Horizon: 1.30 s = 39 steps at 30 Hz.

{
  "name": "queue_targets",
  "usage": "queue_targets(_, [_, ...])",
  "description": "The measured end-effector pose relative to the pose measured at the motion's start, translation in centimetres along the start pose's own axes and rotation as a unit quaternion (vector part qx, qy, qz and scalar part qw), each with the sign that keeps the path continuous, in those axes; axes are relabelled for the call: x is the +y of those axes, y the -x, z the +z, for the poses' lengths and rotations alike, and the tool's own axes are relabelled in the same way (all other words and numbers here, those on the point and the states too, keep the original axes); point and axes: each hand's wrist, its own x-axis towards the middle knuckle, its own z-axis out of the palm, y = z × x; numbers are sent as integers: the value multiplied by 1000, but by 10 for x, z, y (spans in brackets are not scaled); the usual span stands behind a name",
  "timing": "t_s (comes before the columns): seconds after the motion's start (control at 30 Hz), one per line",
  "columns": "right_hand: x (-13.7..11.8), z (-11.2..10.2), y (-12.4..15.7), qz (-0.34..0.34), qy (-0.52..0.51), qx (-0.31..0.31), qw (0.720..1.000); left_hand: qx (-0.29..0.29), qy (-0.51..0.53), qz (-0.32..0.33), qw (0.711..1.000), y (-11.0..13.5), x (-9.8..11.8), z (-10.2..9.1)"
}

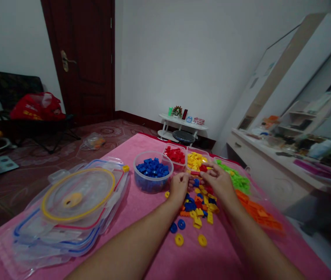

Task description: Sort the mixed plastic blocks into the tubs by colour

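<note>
My right hand (218, 178) pinches a red building block (203, 168) just in front of the yellow-block tub. My left hand (180, 184) is closed beside the round tub, its fingertips mostly hidden, so what it holds cannot be made out. Near both hands is a blue block (196, 182). Below them a mixed pile of yellow, blue, red and orange blocks (198, 204) lies on the pink cloth (142, 233). Blue wheels (181, 224) and yellow wheels (179, 239) lie closer to me.
Blue blocks (153, 168) fill a round tub (153, 186). Behind are red blocks (175, 154) and yellow blocks (196, 160) in tubs; green blocks (237, 178) and orange blocks (260, 214) lie to the right. Stacked clear lids (95, 227) cover the left side.
</note>
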Motion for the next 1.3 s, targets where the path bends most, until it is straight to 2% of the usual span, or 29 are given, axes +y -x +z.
queue_targets(0.1, [-4,15,-41,-3,-1,0,1000,-9,-18,4,1000,1,-3,2])
queue_targets(0.23, [-17,44,-96,67,10,19,998,-24,-14,-6,1000,0,-5,2])
queue_targets(0.37, [-25,64,-125,75,32,-11,997,-33,-2,-16,999,-2,-7,0])
queue_targets(0.47, [-24,60,-128,66,75,-38,994,-37,-3,-17,999,-3,-9,-1])
queue_targets(0.57, [-19,37,-117,43,155,-66,985,-37,-11,-13,999,-3,-10,-1])
queue_targets(0.6, [-18,26,-111,19,223,-86,971,-37,-15,-12,999,-2,-9,-1])
queue_targets(0.63, [-16,16,-103,-13,311,-112,944,-36,-20,-11,999,-2,-8,0])
queue_targets(0.67, [-15,6,-94,-48,409,-144,900,-36,-25,-12,999,-1,-7,0])
queue_targets(0.73, [-12,-11,-72,-99,569,-208,790,-37,-33,-12,999,1,-4,0])
queue_targets(0.8, [-8,-22,-49,-97,640,-263,716,-40,-40,-2,998,2,-3,0])
queue_targets(0.87, [-2,-26,-30,-88,676,-277,677,-43,-44,12,998,2,-3,-1])
queue_targets(0.93, [5,-26,-17,-91,692,-270,664,-45,-48,19,998,1,-5,-2])
queue_targets(1.13, [11,-20,-10,-104,687,-271,666,-54,-65,25,996,-1,-9,-4])
queue_targets(1.3, [6,-18,-11,-101,700,-215,674,-56,-58,20,997,0,-7,-2])
